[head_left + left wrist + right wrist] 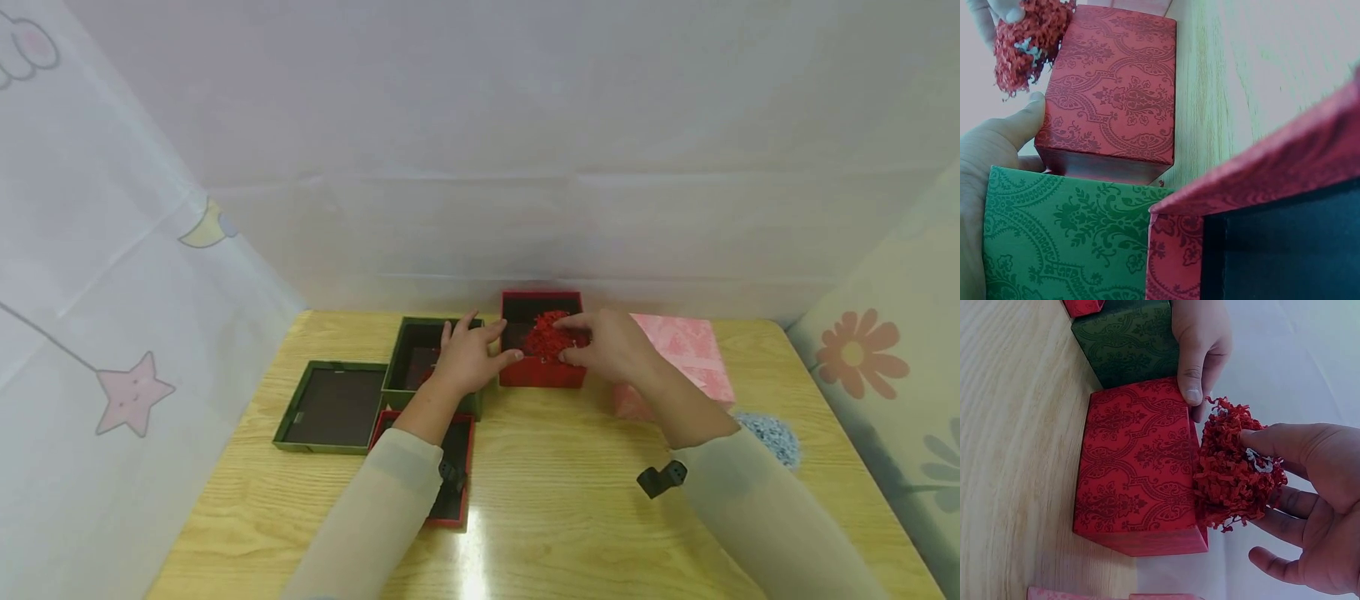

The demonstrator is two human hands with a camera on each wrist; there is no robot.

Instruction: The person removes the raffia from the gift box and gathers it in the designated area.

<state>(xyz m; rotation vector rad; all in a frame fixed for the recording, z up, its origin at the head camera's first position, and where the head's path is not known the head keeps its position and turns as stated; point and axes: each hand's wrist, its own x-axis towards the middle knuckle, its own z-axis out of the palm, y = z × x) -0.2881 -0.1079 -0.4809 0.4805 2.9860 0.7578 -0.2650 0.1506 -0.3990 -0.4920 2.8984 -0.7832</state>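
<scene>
My right hand (611,346) pinches a clump of crinkled red shredded paper (1229,465), with a few pale strands in it, between thumb and fingers. The clump is at the mouth of an open red patterned box (542,372), dark inside. My left hand (468,358) reaches over a green patterned box (1066,234) beside it. Its thumb (1192,387) touches the red box's rim at the near left corner, its fingers spread. Some red bits show in the green box, partly hidden by the left hand.
A green lid (333,406) lies dark inside up at the left. A red lid (468,467) lies in front of the green box, partly under the left forearm. At the right are a pink box (682,342) and a heap of blue-white shredded paper (772,437). A pale curtain (480,233) hangs behind the table.
</scene>
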